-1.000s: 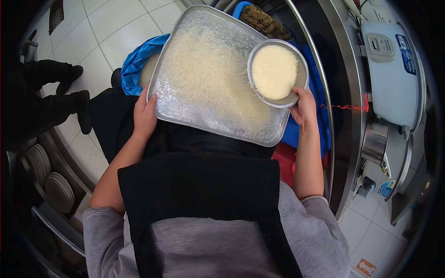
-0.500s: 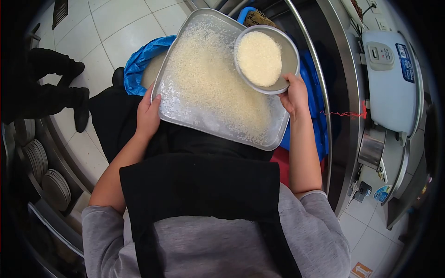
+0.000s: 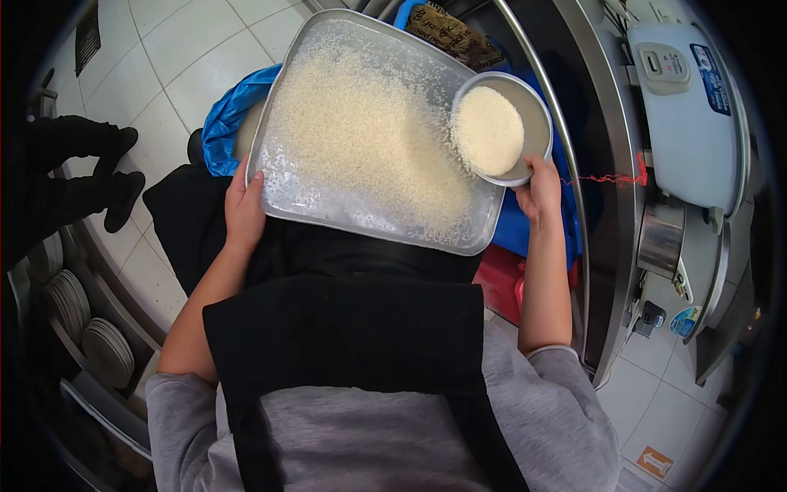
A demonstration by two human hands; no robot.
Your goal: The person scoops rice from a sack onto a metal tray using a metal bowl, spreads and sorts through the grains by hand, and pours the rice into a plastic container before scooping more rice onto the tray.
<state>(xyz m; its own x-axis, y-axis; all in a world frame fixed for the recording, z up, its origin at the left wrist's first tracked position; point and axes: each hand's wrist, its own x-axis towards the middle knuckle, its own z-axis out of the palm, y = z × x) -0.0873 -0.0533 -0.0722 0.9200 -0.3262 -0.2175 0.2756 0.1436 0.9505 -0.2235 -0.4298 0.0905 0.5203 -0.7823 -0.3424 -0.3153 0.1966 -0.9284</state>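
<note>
On my lap rests a large metal tray [image 3: 287, 197] with white rice [image 3: 352, 123] spread thinly over it. My left hand [image 3: 244, 209] grips the tray's near left corner, thumb on the rim and fingers underneath. A round metal bowl [image 3: 537, 123] is tilted toward the tray at its right edge, rice heaped on its left side. Some grains lie at the bowl's lip and on the tray beside it. My right hand [image 3: 541, 189] is closed on the bowl's near right rim; its fingers are partly hidden below.
A blue bag [image 3: 221, 123] with pale contents stands behind the tray's left edge. Another person's dark legs [image 3: 82, 156] are at left, above stacked plates [image 3: 106, 353]. A metal rail [image 3: 566, 148], a rice cooker [image 3: 684, 115] and a pot [image 3: 660, 234] line the right. Something red [image 3: 502, 283] sits below.
The bowl has shifted right and nearer me, from over the tray's right part to its right edge. In view, the tray and my left hand sit slightly farther left.
</note>
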